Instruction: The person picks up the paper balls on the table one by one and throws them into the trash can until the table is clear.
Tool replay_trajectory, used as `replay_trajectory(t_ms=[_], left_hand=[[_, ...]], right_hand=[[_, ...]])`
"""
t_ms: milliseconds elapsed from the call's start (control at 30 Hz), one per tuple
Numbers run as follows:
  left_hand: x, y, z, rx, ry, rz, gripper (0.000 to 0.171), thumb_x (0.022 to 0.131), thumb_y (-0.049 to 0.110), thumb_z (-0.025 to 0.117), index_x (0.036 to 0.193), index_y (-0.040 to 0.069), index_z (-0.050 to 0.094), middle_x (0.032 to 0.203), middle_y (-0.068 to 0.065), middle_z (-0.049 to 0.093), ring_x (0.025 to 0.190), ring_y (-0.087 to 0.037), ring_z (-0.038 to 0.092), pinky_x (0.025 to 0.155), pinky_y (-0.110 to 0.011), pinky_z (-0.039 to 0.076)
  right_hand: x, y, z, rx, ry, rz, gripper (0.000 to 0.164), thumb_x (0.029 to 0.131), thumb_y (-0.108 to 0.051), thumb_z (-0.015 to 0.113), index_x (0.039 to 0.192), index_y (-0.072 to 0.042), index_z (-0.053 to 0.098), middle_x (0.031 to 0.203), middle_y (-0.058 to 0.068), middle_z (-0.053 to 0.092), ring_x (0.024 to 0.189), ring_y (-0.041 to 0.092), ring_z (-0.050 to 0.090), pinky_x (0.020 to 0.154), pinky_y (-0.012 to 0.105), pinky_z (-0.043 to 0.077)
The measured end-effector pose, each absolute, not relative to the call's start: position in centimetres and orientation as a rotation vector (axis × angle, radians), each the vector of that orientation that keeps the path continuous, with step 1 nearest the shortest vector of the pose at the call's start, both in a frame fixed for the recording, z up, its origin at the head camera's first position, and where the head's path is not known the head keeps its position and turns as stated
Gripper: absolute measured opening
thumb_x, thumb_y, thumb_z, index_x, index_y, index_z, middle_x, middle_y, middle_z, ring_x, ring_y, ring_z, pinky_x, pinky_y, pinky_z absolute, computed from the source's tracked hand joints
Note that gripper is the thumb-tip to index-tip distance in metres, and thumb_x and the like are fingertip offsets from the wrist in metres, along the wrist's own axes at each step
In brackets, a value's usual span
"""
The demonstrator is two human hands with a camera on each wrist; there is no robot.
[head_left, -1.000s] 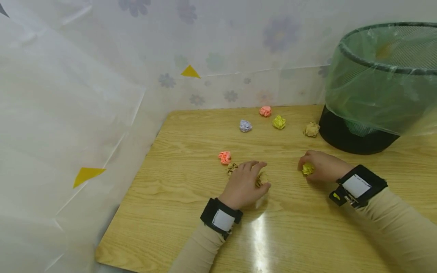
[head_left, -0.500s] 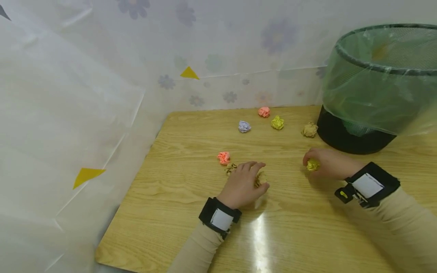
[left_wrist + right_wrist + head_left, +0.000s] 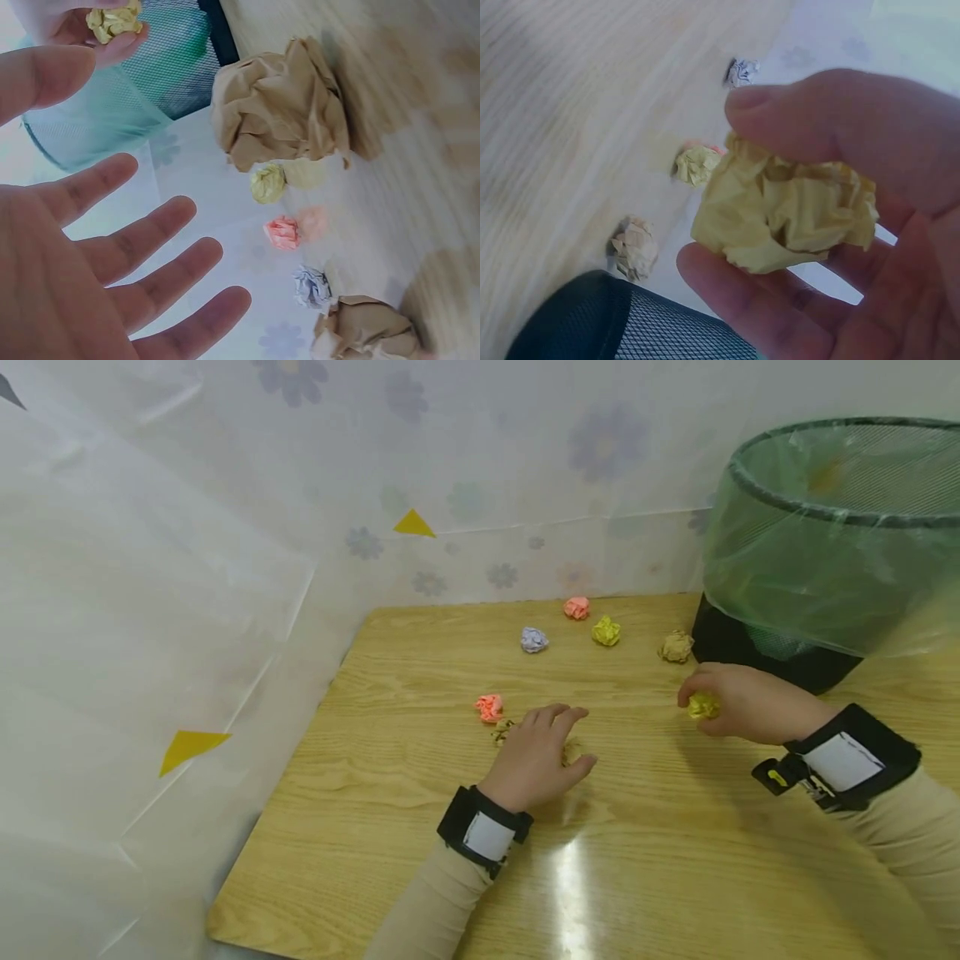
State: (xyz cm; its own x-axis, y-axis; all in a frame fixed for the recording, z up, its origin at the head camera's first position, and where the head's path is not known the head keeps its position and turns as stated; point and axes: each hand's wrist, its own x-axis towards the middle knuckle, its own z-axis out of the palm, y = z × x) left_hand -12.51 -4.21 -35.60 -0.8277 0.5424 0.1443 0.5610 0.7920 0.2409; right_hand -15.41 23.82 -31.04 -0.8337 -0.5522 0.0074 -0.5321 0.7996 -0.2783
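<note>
Between thumb and fingers my right hand [image 3: 761, 703] pinches a crumpled yellow paper ball [image 3: 787, 214], held above the table near the bin. My left hand [image 3: 528, 764] hovers low over the table with fingers spread and nothing in its grasp. Partly hidden beneath it in the head view are two crumpled brown paper balls; the left wrist view shows one [image 3: 277, 109] large and close, the other brown ball [image 3: 367, 330] at the bottom edge. A coral paper ball [image 3: 489, 708] lies just beyond the left hand.
At the right stands a black mesh bin [image 3: 780, 656] with a green plastic liner [image 3: 802, 568] over its rim. Toward the back lie lilac [image 3: 534, 640], pink [image 3: 577, 607], yellow [image 3: 606, 631] and brown [image 3: 677, 647] paper balls, the brown one beside the bin. Flowered sheeting [image 3: 465, 460] backs the table.
My right hand has moved right and away from me, lifting the yellow paper ball toward the bin. The left hand has stayed nearly in place, its thumb and fingers slightly farther apart.
</note>
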Motion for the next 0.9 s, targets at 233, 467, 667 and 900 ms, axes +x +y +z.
replay_trajectory(t_ms=[233,467,667,900], left_hand=[[-12.5,-3.9,-35.1,-0.898,-2.901,-0.416,0.055,0.09,0.046,0.054,0.138,0.02,0.043,0.135,-0.006,0.044,0.124,-0.023,0.041,0.097,-0.039,0.04],[-12.4,-3.7,-34.3,-0.922,-2.889,-0.454,0.055,0.091,0.046,0.053,0.138,0.02,0.042,0.136,-0.006,0.044,0.123,-0.023,0.041,0.097,-0.039,0.039],[-12.4,-3.3,-33.6,-0.938,-2.874,-0.449,0.055,0.091,0.046,0.052,0.139,0.021,0.042,0.136,-0.006,0.044,0.123,-0.023,0.041,0.096,-0.039,0.04],[-12.4,-2.6,-33.0,-0.94,-2.849,-0.466,0.055,0.092,0.047,0.051,0.139,0.022,0.04,0.136,-0.004,0.044,0.124,-0.023,0.042,0.094,-0.04,0.042]], right_hand=[[-15.1,24.2,-29.8,-0.857,2.928,-0.406,0.024,0.075,-0.008,0.075,0.096,-0.011,0.065,0.095,0.001,0.055,0.079,0.012,0.053,0.061,0.03,0.045],[-14.8,24.3,-28.4,-0.827,2.946,-0.377,0.024,0.076,-0.009,0.074,0.098,-0.011,0.065,0.098,0.003,0.056,0.076,0.011,0.053,0.06,0.03,0.045],[-14.6,24.6,-27.2,-0.836,2.977,-0.344,0.024,0.077,-0.009,0.074,0.099,-0.011,0.065,0.098,0.002,0.056,0.078,0.013,0.055,0.062,0.031,0.046],[-14.4,25.2,-26.3,-0.828,3.004,-0.338,0.025,0.076,-0.009,0.074,0.099,-0.013,0.065,0.1,0.003,0.056,0.085,0.017,0.056,0.064,0.033,0.047]])
